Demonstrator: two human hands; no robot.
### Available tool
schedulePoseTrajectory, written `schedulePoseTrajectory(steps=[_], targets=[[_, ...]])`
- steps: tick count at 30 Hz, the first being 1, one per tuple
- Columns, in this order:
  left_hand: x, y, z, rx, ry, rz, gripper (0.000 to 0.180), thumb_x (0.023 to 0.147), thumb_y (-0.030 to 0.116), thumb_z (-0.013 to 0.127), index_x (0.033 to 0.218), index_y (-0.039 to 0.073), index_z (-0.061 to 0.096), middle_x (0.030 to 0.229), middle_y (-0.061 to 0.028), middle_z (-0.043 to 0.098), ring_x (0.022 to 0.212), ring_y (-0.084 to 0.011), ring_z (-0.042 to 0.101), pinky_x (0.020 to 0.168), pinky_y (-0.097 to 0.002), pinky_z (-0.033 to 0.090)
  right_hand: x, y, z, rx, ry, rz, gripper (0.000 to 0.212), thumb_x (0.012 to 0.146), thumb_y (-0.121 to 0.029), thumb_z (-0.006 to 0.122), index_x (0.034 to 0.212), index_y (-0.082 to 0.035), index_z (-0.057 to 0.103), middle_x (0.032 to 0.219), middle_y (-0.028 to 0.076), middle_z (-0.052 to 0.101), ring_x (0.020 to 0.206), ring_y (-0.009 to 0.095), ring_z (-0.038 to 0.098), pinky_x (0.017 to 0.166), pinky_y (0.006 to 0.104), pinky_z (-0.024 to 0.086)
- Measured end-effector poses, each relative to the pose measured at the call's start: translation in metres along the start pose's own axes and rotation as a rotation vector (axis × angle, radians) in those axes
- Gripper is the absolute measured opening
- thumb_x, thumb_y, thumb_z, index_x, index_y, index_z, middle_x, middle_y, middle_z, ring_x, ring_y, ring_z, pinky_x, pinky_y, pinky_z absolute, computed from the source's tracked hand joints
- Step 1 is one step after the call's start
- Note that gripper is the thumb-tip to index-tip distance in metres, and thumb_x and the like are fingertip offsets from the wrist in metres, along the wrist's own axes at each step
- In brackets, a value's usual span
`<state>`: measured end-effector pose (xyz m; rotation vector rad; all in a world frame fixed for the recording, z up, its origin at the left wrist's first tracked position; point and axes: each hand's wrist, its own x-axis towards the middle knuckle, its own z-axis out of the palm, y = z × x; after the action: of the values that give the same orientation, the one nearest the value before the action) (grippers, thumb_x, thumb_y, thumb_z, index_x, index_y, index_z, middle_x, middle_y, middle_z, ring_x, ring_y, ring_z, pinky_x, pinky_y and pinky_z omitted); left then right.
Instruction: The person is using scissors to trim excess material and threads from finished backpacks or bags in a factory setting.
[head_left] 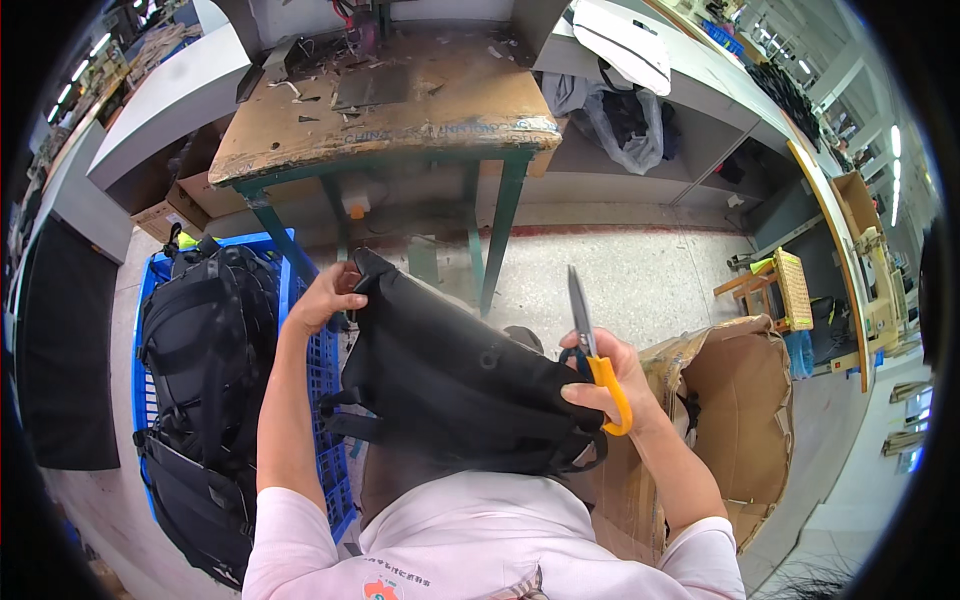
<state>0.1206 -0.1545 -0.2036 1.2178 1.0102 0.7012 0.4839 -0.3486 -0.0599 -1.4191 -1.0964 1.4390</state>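
A black bag [450, 380] is gripped by the left hand [322, 298]; scissors [592, 345] are held in the right hand [610, 385], apparently mid-trimming; blades must next be aimed.

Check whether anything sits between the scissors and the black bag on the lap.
Nothing visible does. The right hand holds the scissors blades up, right at the black bag and its near edge. The left hand grips the bag's far top corner, away from the blades.

Left hand [322, 298] grips black bag [450, 375] top edge; right hand [608, 378] holds yellow-handled scissors [592, 352].
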Motion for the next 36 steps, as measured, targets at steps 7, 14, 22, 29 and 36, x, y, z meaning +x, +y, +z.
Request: schedulePoseTrajectory(steps=[7, 14, 22, 29, 36], targets=[[-0.032, 0.006, 0.016, -0.174, 0.204, 0.228, 0.051, 0.063, 0.003, 0.074, 0.111, 0.001, 0.058, 0.097, -0.0026, 0.062, 0.091, -0.0142, 0.059, 0.087, -0.0257, 0.045, -0.016, -0.003, -0.019, -0.089, -0.035, -0.023, 0.050, 0.059, -0.004, 0.078, 0.106, -0.009, 0.059, 0.080, -0.007, 0.048, 0.071, 0.005, 0.044, 0.065, 0.0189, 0.036], [-0.066, 0.032, 0.018, -0.349, 0.160, 0.376, 0.036, 0.064, -0.001, 0.074, 0.099, 0.003, 0.065, 0.092, -0.0011, 0.067, 0.084, -0.0113, 0.062, 0.082, -0.0252, 0.047, -0.030, -0.043, -0.052, -0.832, -0.249, -0.219, 0.081, 0.064, -0.051, 0.082, 0.122, -0.005, 0.049, 0.103, 0.008, 0.057, 0.089, 0.021, 0.056, 0.079, 0.0329, 0.047], [-0.085, 0.036, 0.026, -0.350, 0.210, 0.442, 0.032, 0.065, 0.001, 0.076, 0.095, 0.004, 0.067, 0.090, -0.0011, 0.067, 0.082, -0.0119, 0.063, 0.081, -0.0263, 0.048, -0.037, -0.076, -0.042, -1.226, -0.451, -0.166, 0.088, 0.065, -0.075, 0.063, 0.122, -0.009, 0.049, 0.094, 0.018, 0.055, 0.096, 0.034, 0.055, 0.076, 0.0443, 0.047], [-0.095, 0.036, 0.030, -0.355, 0.273, 0.454, 0.031, 0.065, 0.001, 0.077, 0.094, 0.004, 0.067, 0.090, -0.0012, 0.067, 0.081, -0.0119, 0.062, 0.081, -0.0264, 0.048, -0.036, -0.080, -0.036, -1.284, -0.494, -0.308, 0.073, 0.073, -0.069, 0.060, 0.113, -0.008, 0.052, 0.077, 0.014, 0.059, 0.078, 0.033, 0.062, 0.066, 0.0404, 0.050], [-0.108, 0.028, 0.027, -0.365, 0.303, 0.484, 0.031, 0.065, 0.002, 0.079, 0.094, 0.004, 0.067, 0.090, -0.0010, 0.067, 0.081, -0.0109, 0.061, 0.079, -0.0254, 0.047, -0.042, -0.071, -0.028, -1.239, -0.489, -0.237, 0.065, 0.077, -0.065, 0.059, 0.109, -0.008, 0.053, 0.072, 0.015, 0.061, 0.064, 0.033, 0.063, 0.059, 0.0397, 0.050]])
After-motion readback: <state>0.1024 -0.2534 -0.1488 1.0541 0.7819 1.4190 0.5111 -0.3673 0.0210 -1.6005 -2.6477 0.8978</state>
